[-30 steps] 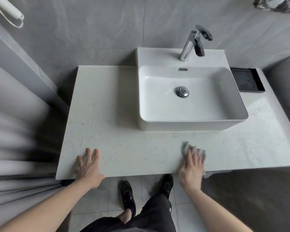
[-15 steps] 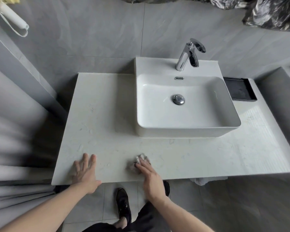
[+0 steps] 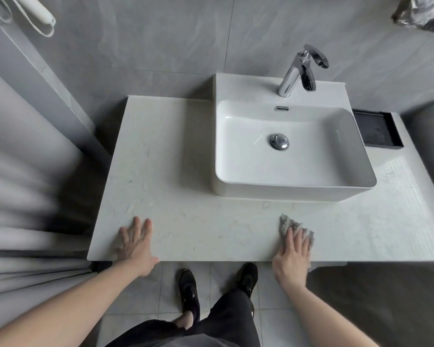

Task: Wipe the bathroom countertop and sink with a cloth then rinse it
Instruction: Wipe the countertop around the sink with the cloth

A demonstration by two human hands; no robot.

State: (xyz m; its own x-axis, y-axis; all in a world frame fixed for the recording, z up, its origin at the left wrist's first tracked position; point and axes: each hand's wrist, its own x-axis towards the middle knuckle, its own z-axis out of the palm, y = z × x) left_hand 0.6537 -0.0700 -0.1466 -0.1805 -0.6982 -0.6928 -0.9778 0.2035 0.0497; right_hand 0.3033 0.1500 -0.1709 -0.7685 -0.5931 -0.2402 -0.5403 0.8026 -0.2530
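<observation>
- Grey cloth, crumpled, lower right of frame, on the countertop near its front edge.
- Right hand: fingers straight, pressing the cloth flat.
- Left hand: splayed flat, lower left, well apart.
- Sink, upper right.
- Tap, behind.

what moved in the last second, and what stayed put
The right hand swept the cloth left along the countertop's front edge, then back right to about where it started. The left hand stayed flat on the counter; sink and tap unchanged.
</observation>
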